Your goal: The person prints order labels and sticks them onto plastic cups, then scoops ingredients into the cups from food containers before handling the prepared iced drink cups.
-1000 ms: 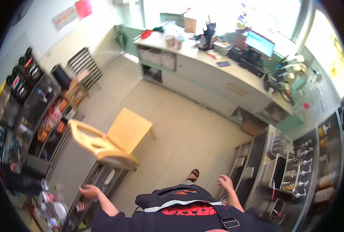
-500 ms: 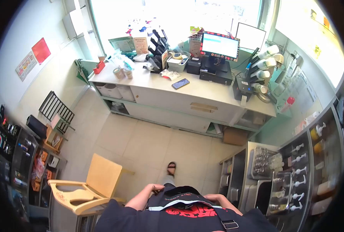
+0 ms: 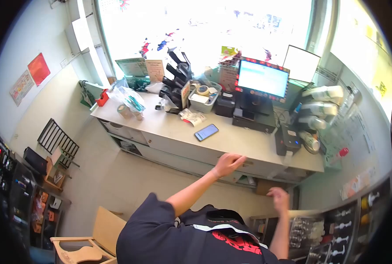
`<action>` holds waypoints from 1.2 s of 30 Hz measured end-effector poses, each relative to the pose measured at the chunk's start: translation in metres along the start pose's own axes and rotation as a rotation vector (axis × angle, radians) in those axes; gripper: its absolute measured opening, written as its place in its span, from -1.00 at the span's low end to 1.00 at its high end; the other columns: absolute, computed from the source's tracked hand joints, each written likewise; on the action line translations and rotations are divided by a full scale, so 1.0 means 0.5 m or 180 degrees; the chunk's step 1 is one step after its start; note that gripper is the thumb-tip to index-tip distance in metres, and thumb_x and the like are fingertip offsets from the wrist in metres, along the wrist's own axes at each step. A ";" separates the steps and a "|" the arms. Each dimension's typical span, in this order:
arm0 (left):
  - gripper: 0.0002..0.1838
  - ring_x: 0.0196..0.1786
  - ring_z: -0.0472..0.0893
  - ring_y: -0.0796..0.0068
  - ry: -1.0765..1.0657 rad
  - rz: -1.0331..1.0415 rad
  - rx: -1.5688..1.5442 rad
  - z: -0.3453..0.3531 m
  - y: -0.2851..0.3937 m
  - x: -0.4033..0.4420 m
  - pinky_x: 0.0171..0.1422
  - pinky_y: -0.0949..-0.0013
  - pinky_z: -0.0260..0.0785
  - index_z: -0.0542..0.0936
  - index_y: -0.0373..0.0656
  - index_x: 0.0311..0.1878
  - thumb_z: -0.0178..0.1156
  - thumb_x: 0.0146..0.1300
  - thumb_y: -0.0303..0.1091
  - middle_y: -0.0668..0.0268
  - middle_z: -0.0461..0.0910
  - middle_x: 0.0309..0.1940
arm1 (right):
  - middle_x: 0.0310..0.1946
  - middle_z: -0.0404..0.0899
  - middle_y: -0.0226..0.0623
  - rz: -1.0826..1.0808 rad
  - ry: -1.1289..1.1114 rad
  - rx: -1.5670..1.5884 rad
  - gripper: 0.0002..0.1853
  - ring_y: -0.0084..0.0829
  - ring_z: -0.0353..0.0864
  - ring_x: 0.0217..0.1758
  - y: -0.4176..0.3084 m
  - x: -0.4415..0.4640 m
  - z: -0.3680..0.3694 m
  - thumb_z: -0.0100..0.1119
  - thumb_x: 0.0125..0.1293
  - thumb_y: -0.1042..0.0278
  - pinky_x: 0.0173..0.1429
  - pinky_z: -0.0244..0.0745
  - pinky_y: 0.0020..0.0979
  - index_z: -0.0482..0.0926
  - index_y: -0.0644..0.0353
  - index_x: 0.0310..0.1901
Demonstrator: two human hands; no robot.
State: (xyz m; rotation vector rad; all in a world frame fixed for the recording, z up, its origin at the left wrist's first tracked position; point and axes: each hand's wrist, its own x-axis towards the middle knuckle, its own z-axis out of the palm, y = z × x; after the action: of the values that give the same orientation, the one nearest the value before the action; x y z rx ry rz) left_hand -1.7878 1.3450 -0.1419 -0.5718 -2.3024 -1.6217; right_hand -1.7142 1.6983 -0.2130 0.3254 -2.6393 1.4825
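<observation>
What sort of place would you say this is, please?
Probably a small drinks shop: a screen stands on the counter, what look like stacked cups lie sideways near its right end, and pump dispensers line up at the lower right.

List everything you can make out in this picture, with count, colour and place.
Counter: 1, pale, across middle
Phone: 1, dark-edged, on counter
Monitor: 1, whitish screen, counter's rear
Basket: 1, grey, left of monitor
Box: 1, red, counter's left end
Cup stacks: several, whitish, counter's right end
Pump heads: several, white, lower right
Chair: 1, yellowish, lower left
Slatted stand: 1, black, far left
Sheet: 1, red, left wall
Smaller items: uncounted, mixed, throughout
Shirt: 1, black, bottom middle
Left hand: 1, bare, by counter's front edge
Right hand: 1, bare, lower right
</observation>
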 end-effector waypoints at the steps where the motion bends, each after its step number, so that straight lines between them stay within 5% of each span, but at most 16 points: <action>1: -0.51 -0.53 0.47 0.26 0.0075 0.0190 0.0052 -0.013 0.029 0.062 -0.38 0.23 0.27 0.59 -0.23 -0.48 0.10 0.53 -0.06 0.15 0.51 -0.58 | -0.30 0.74 -0.27 0.0088 0.0221 0.0064 -0.84 -0.49 0.71 -0.21 -0.108 0.073 -0.036 0.13 0.47 0.46 0.00 0.61 -0.40 0.70 0.31 -0.13; 5: -0.55 -0.24 0.62 0.49 -0.0168 0.0339 -0.0816 -0.059 0.053 0.244 -0.15 0.37 0.44 0.71 -0.15 -0.17 -0.03 0.59 -0.02 0.34 0.69 -0.30 | -0.23 0.74 -0.31 -0.1658 0.0829 -0.0657 -0.88 -0.49 0.68 -0.16 -0.407 0.298 -0.184 0.27 0.38 0.55 -0.02 0.59 -0.37 0.70 0.22 -0.10; 7: -0.44 0.07 0.58 0.48 -0.0309 0.0283 -0.2027 -0.079 0.028 0.309 0.20 0.31 0.42 0.63 -0.07 0.19 -0.20 0.61 0.12 0.39 0.66 0.07 | -0.02 0.71 -0.14 -0.2844 0.1877 -0.1496 -0.88 -0.29 0.69 0.01 -0.567 0.338 -0.260 0.23 0.39 0.58 0.23 0.54 -0.22 0.65 0.31 -0.07; 11: -0.26 0.44 0.39 0.30 0.0019 0.0088 -0.3979 -0.141 -0.007 0.397 0.51 0.04 0.25 0.24 -0.04 0.57 -0.25 0.56 0.27 0.27 0.31 0.53 | 0.38 0.34 -0.11 -0.5016 0.4191 0.0665 -0.51 -0.17 0.28 0.43 -0.762 0.333 -0.415 -0.25 0.58 -0.02 0.60 0.05 -0.12 0.33 0.17 0.28; 13: -0.25 0.48 0.35 0.29 0.0326 0.0244 -0.3958 -0.183 0.010 0.421 0.54 0.02 0.21 0.22 0.00 0.59 -0.24 0.55 0.28 0.30 0.25 0.56 | 0.65 0.00 -0.18 -0.5021 0.4638 -0.0248 -0.25 -0.12 -0.05 0.70 -0.827 0.352 -0.371 -0.24 0.59 -0.17 0.73 -0.24 -0.08 0.03 0.13 0.62; 15: -0.25 0.55 0.25 0.26 0.0746 0.0561 -0.3907 -0.235 0.018 0.453 0.59 -0.03 0.12 0.18 0.10 0.61 -0.21 0.52 0.31 0.36 0.16 0.61 | 0.62 0.08 -0.20 -0.4932 0.5283 0.1547 -0.29 -0.20 0.06 0.67 -0.823 0.388 -0.369 -0.28 0.60 -0.12 0.73 -0.20 -0.14 0.06 0.15 0.60; 17: -0.23 0.60 0.13 0.29 0.1066 0.0759 -0.3779 -0.287 0.036 0.488 0.66 -0.08 -0.09 0.17 0.20 0.62 -0.21 0.48 0.37 0.42 0.14 0.61 | 0.64 0.02 -0.22 -0.4669 0.5103 0.1939 -0.26 -0.25 -0.02 0.70 -0.794 0.484 -0.318 -0.22 0.58 -0.19 0.75 -0.25 -0.20 0.04 0.06 0.62; 19: -0.19 0.65 0.03 0.29 0.1424 0.0898 -0.3537 -0.320 0.067 0.534 0.70 -0.09 -0.32 0.09 0.23 0.64 -0.21 0.45 0.41 0.43 0.07 0.64 | 0.17 0.61 -0.05 -0.3235 0.5302 0.2708 -0.39 -0.19 0.46 0.34 -0.786 0.620 -0.208 -0.40 0.53 0.00 0.48 0.30 -0.10 0.58 0.29 0.14; 22: -0.26 0.67 -0.02 0.14 0.0694 0.1226 -0.3443 -0.298 0.137 0.581 0.65 -0.16 -0.05 -0.08 0.24 0.67 -0.20 0.54 0.21 0.26 -0.06 0.67 | 0.23 0.58 -0.03 -0.2994 0.2376 0.2037 -0.42 -0.17 0.44 0.39 -0.730 0.796 0.094 -0.16 0.45 -0.04 0.53 0.22 -0.10 0.42 0.24 0.29; 24: -0.31 0.66 0.01 -0.03 0.0047 0.1213 -0.3932 -0.300 0.059 0.589 0.48 -0.15 0.35 -0.14 0.25 0.68 -0.16 0.60 -0.07 0.13 -0.12 0.67 | 0.27 0.55 -0.02 -0.3043 0.1393 0.1020 -0.34 -0.15 0.43 0.43 -0.685 0.838 0.256 -0.01 0.40 -0.07 0.56 0.17 -0.09 0.31 0.21 0.38; 28: -0.26 0.57 0.22 0.03 0.1177 0.0892 -0.2996 -0.293 -0.059 0.608 0.53 -0.17 0.29 -0.10 0.23 0.66 0.02 0.56 -0.13 0.12 -0.02 0.64 | 0.35 0.51 0.00 -0.3205 0.0762 0.0496 -0.04 -0.12 0.40 0.50 -0.617 0.889 0.329 0.31 0.29 -0.12 0.63 0.08 -0.09 0.09 0.14 0.58; 31: -0.24 0.50 0.27 0.19 0.1310 0.1139 -0.2749 -0.317 -0.111 0.639 0.56 -0.12 0.19 -0.09 0.17 0.67 0.04 0.56 -0.09 0.21 0.13 0.59 | 0.34 0.51 0.04 -0.3170 -0.0224 0.1274 -0.31 -0.11 0.48 0.43 -0.563 0.934 0.375 0.35 0.23 0.34 0.52 0.26 -0.12 0.43 0.24 0.42; 33: -0.32 0.48 0.27 0.28 0.1645 0.0913 -0.1971 -0.353 -0.063 0.629 0.54 -0.04 0.17 0.01 0.16 0.66 -0.06 0.59 0.01 0.27 0.23 0.54 | 0.25 0.59 0.05 -0.2379 -0.0813 0.1727 -0.49 -0.06 0.52 0.37 -0.554 0.979 0.314 0.23 0.26 0.42 0.50 0.31 -0.16 0.55 0.28 0.28; 34: -0.45 0.27 0.50 0.33 0.2008 0.0975 -0.2152 -0.374 -0.054 0.628 0.35 0.12 0.38 0.28 0.00 0.52 -0.03 0.59 -0.03 0.20 0.46 0.36 | 0.25 0.52 0.02 -0.2270 -0.0748 0.1771 -0.50 -0.08 0.46 0.37 -0.548 1.013 0.279 0.19 0.29 0.38 0.49 0.26 -0.17 0.50 0.24 0.28; 35: -0.56 0.22 0.57 0.18 0.2034 0.0864 -0.2195 -0.389 -0.041 0.610 0.31 -0.03 0.42 0.43 -0.05 0.35 -0.03 0.58 -0.04 0.14 0.57 0.24 | 0.25 0.46 -0.01 -0.2312 -0.0555 0.1899 -0.51 -0.11 0.39 0.37 -0.535 1.028 0.248 0.16 0.31 0.34 0.48 0.21 -0.18 0.45 0.21 0.28; 36: -0.26 0.35 0.49 0.07 0.2084 0.0552 -0.1900 -0.412 -0.049 0.586 0.39 -0.08 0.41 0.12 0.10 0.51 0.20 0.39 0.07 0.09 0.48 0.35 | 0.25 0.39 -0.04 -0.2475 -0.0285 0.2006 -0.52 -0.13 0.33 0.37 -0.527 1.046 0.209 0.13 0.33 0.30 0.47 0.16 -0.19 0.40 0.17 0.28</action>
State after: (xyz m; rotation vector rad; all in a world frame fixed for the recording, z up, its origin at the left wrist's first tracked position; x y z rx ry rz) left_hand -2.0608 1.1921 0.0343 -0.2721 -1.2739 -2.0184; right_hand -2.1596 1.4044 0.0496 1.2946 -1.6458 1.9063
